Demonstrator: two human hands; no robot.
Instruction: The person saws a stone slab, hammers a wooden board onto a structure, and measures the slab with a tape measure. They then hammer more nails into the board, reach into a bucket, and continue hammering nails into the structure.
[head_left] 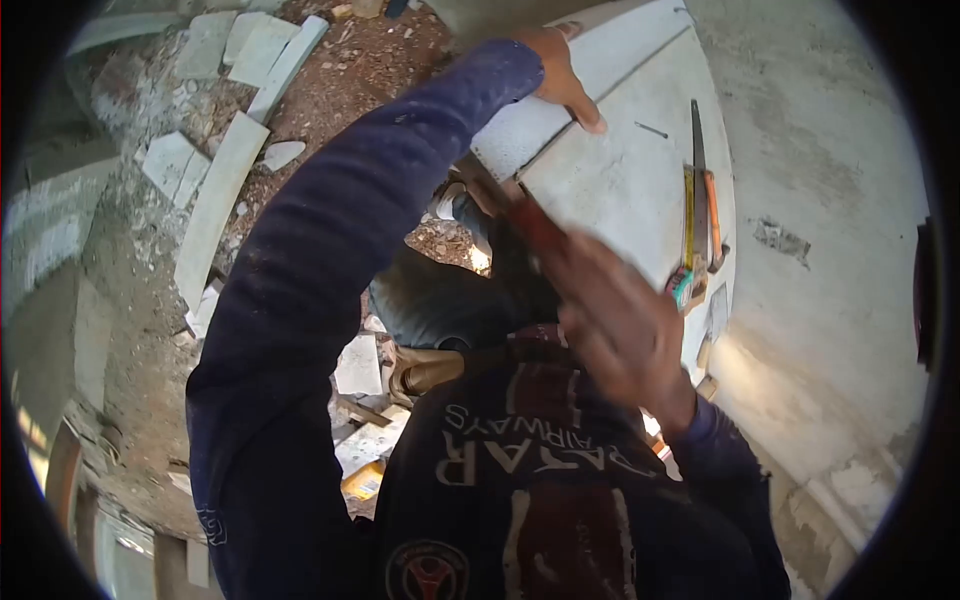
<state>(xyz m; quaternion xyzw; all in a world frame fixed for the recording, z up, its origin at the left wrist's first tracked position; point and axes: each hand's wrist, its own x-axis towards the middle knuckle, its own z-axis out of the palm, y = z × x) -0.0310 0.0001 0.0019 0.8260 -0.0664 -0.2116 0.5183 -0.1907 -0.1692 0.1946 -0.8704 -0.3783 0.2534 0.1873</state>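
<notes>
My left hand lies on a white board, its thumb stretched along a dark straight line between two board sections; its other fingers are partly hidden. A tool with a red handle is gripped in my right hand, which is smeared by motion. Its dark, narrow end points toward the near corner of the board; blur hides its exact kind. On the board rest a nail, a long dark saw-like blade, an orange-handled hammer and a green tape measure beside a yellow strip.
Broken white slabs lie over the rubble and reddish soil at the left. Along the right runs a plastered grey wall. A yellow packet and board offcuts lie low, near my legs.
</notes>
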